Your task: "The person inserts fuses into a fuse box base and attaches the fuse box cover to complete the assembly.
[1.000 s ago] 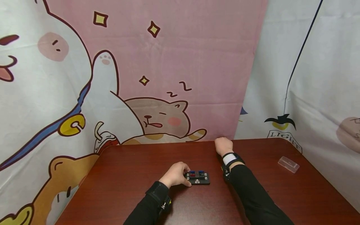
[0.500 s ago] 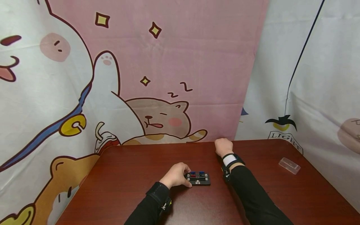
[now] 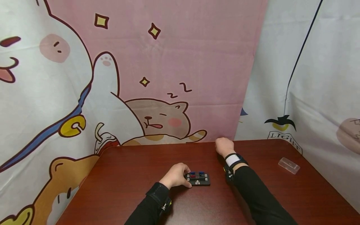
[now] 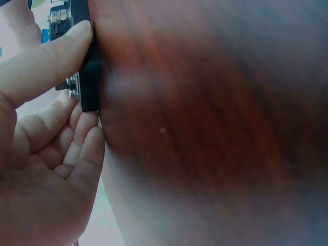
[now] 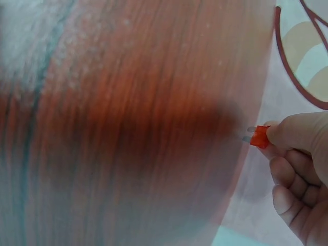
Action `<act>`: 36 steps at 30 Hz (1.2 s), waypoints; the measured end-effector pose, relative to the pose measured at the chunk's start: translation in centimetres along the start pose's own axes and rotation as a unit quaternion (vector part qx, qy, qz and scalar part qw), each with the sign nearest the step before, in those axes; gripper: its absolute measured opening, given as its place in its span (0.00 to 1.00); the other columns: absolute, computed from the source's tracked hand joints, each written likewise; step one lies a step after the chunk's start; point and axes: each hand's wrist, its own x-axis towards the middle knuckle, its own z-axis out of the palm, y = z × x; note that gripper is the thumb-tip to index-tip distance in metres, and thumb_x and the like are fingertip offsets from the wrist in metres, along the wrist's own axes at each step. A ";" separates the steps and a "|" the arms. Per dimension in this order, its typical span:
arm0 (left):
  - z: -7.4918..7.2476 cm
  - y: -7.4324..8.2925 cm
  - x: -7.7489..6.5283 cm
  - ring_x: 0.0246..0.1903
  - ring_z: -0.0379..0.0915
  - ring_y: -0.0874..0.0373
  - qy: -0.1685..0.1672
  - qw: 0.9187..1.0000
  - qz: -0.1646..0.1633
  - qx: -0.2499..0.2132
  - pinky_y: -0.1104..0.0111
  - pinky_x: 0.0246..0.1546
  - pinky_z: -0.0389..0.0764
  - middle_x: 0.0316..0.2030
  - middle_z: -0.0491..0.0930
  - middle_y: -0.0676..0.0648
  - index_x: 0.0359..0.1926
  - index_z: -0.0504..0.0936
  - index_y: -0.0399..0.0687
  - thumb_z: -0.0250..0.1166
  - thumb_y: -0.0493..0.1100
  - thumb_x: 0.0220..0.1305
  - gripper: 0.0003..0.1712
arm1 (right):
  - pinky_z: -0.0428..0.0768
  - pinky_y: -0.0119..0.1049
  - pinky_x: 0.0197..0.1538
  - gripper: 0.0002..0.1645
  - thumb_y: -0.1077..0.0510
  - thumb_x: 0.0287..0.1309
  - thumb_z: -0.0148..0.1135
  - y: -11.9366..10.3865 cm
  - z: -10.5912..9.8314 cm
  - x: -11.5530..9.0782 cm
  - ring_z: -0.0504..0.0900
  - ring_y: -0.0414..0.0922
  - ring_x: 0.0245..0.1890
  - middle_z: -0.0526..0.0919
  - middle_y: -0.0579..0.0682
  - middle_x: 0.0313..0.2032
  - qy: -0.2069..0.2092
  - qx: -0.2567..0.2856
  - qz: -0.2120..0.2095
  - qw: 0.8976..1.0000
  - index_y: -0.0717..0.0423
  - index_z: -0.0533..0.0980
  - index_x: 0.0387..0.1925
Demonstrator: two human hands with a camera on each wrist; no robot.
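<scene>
Fuse (image 5: 261, 137) pinched by right hand (image 3: 224, 147) is hidden in head view; left hand (image 3: 175, 175) grips partly covered black block (image 3: 200, 182).

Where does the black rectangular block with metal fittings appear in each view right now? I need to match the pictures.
Head: the black rectangular block with metal fittings is low in the picture, just right of centre, held by the bare left hand.
Left wrist: upper left, seen edge-on and partly covered by that hand.
Right wrist: not in it.
Shared landmark: the reddish-brown wood-grained table, in all three.
</scene>
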 end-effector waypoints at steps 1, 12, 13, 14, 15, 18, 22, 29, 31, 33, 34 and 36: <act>0.0 0.0 0.0 0.36 0.74 0.59 0.000 1.000 0.000 -0.001 0.62 0.42 0.77 0.35 0.77 0.53 0.38 0.84 0.44 0.85 0.43 0.36 0.26 | 0.80 0.50 0.26 0.13 0.62 0.58 0.63 0.0 -0.1 -0.1 0.82 0.50 0.26 0.82 0.51 0.22 0.000 0.001 -0.006 1.000 0.53 0.79 0.19; 0.0 -0.1 0.1 0.34 0.73 0.60 0.001 1.000 -0.004 0.001 0.62 0.41 0.75 0.33 0.77 0.54 0.37 0.84 0.44 0.85 0.42 0.35 0.25 | 0.81 0.43 0.33 0.03 0.62 0.54 0.70 -1.4 -1.9 -1.4 0.80 0.46 0.29 0.84 0.46 0.27 0.004 0.028 -0.061 0.998 0.52 0.83 0.26; 0.0 0.0 0.1 0.34 0.73 0.59 0.001 1.000 -0.005 0.000 0.62 0.41 0.75 0.33 0.77 0.53 0.37 0.84 0.44 0.85 0.42 0.35 0.25 | 0.81 0.44 0.34 0.03 0.62 0.55 0.70 -1.4 -2.0 -1.6 0.81 0.46 0.29 0.84 0.46 0.28 0.005 0.031 -0.065 0.997 0.52 0.83 0.27; 0.0 0.0 0.0 0.34 0.73 0.59 0.001 1.000 -0.004 -0.001 0.62 0.41 0.75 0.33 0.77 0.53 0.37 0.84 0.44 0.85 0.42 0.35 0.25 | 0.81 0.44 0.34 0.03 0.62 0.54 0.69 -1.5 -2.0 -1.7 0.81 0.46 0.30 0.84 0.46 0.28 0.006 0.033 -0.069 0.997 0.52 0.84 0.27; 0.0 0.0 0.0 0.34 0.73 0.59 0.000 1.000 -0.005 -0.002 0.62 0.41 0.76 0.33 0.77 0.53 0.37 0.84 0.44 0.85 0.41 0.35 0.25 | 0.81 0.44 0.34 0.03 0.62 0.55 0.69 -1.6 -2.0 -1.9 0.82 0.46 0.31 0.85 0.46 0.29 0.006 0.036 -0.071 0.997 0.52 0.84 0.28; 0.0 0.0 0.0 0.34 0.73 0.59 0.000 1.000 -0.005 -0.005 0.62 0.41 0.76 0.33 0.77 0.53 0.37 0.84 0.43 0.85 0.41 0.35 0.25 | 0.81 0.43 0.34 0.03 0.61 0.56 0.69 -1.8 -2.0 -2.3 0.82 0.45 0.32 0.85 0.45 0.30 0.006 0.043 -0.084 0.996 0.51 0.85 0.28; 0.0 0.0 0.0 0.35 0.73 0.59 0.000 1.000 -0.005 -0.005 0.62 0.42 0.76 0.33 0.77 0.53 0.37 0.84 0.43 0.85 0.41 0.35 0.25 | 0.81 0.43 0.35 0.03 0.60 0.57 0.69 -2.1 -2.0 -2.8 0.83 0.44 0.33 0.85 0.44 0.31 0.003 0.050 -0.096 0.994 0.50 0.86 0.30; 0.0 0.0 0.1 0.34 0.73 0.59 0.000 1.000 -0.008 -0.009 0.62 0.42 0.76 0.33 0.77 0.54 0.37 0.84 0.44 0.85 0.41 0.35 0.25 | 0.81 0.41 0.34 0.03 0.59 0.56 0.70 -2.7 -2.5 -3.9 0.83 0.43 0.33 0.86 0.42 0.31 0.012 0.056 -0.130 0.990 0.48 0.86 0.31; 0.0 0.0 0.1 0.34 0.73 0.59 -0.001 1.000 -0.008 -0.008 0.62 0.42 0.76 0.33 0.77 0.54 0.37 0.84 0.44 0.85 0.42 0.35 0.25 | 0.81 0.40 0.34 0.03 0.59 0.56 0.70 -2.9 -2.7 -4.1 0.83 0.42 0.33 0.85 0.41 0.31 0.014 0.061 -0.139 0.988 0.47 0.86 0.31; 0.0 -0.1 0.2 0.34 0.73 0.59 -0.001 1.000 -0.006 -0.008 0.61 0.41 0.76 0.33 0.77 0.53 0.37 0.84 0.44 0.85 0.42 0.35 0.25 | 0.80 0.39 0.34 0.03 0.59 0.56 0.70 -3.1 -2.9 -4.4 0.83 0.41 0.32 0.85 0.41 0.30 0.014 0.071 -0.144 0.987 0.47 0.86 0.30; 0.1 -0.1 0.2 0.34 0.73 0.59 -0.001 1.000 -0.007 -0.007 0.62 0.41 0.76 0.33 0.77 0.53 0.37 0.84 0.44 0.85 0.42 0.35 0.25 | 0.80 0.39 0.34 0.03 0.59 0.56 0.70 -3.2 -3.0 -4.6 0.83 0.41 0.32 0.85 0.40 0.30 0.012 0.075 -0.145 0.987 0.46 0.86 0.30; 0.1 -0.1 0.2 0.34 0.73 0.59 -0.001 1.000 -0.008 -0.005 0.62 0.41 0.76 0.33 0.77 0.54 0.37 0.84 0.44 0.85 0.42 0.35 0.25 | 0.80 0.39 0.35 0.04 0.59 0.57 0.70 -3.5 -3.3 -4.9 0.82 0.40 0.32 0.85 0.40 0.30 0.006 0.085 -0.149 0.985 0.46 0.86 0.30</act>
